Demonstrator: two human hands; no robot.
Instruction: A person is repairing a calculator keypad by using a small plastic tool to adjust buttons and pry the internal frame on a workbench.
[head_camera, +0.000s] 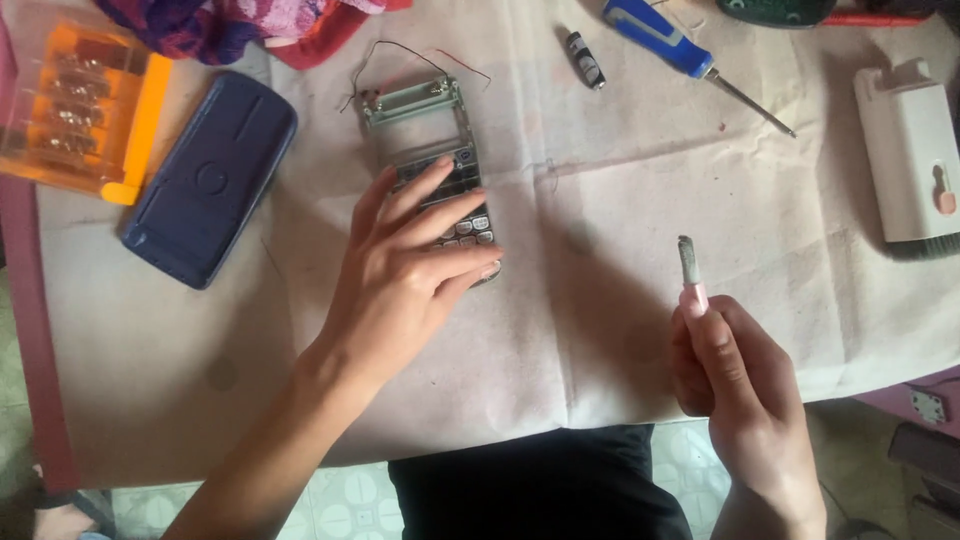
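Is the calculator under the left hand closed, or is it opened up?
Opened up. The calculator shows an empty frame and loose wires at its top end, and the dark blue back cover lies apart, beside it.

Table (620, 330) under pale creased cloth, tiled floor (345, 500) (greenish), daylight

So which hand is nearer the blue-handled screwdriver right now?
Right. The right hand is below the blue-handled screwdriver, holding a small brush; the left hand lies farther off on the opened calculator.

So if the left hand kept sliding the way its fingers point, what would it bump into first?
The left hand points up and to the right, its fingers already lying on the opened calculator. Past the calculator's edge only bare cloth shows; the small battery looks nearest that line, though depth is unclear.
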